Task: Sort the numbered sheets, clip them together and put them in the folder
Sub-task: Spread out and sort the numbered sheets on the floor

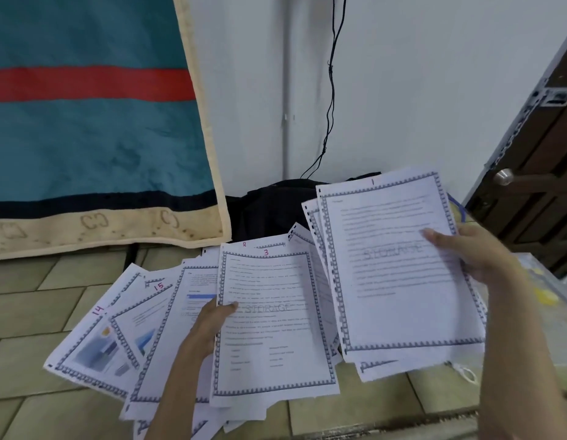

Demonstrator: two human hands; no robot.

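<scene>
The white printed sheets with the blue patterned border lie fanned out over the tiled floor, overlapping one another, with pink handwritten numbers at their top edges. Sheet 3 sits on top in the middle, sheet 2 peeping out behind its top edge, and sheets 14 and 15 slant off to the left. Sheet 1 is raised up on the right, on top of a few more pages.

This is thin office paper: light, floppy, quick to slide over its neighbours and easy to crease or tear at the punched left margins. I would take each page by an edge with thumb above and fingers beneath, and square the pile before any clip goes on.

The left hand reaches in from below, wrist low, thumb lying on the left border of sheet 3 and the fingers tucked under it, so it pinches that page. The right hand comes from the right with the forearm upright in the view, thumb pressed flat on the face of sheet 1 and fingers behind the small stack, gripping it by its right edge.

A yellowish clear plastic folder seems to lie under the right arm. Behind are a dark bag, a teal and red blanket, a hanging black cable and a brown wooden door.
</scene>
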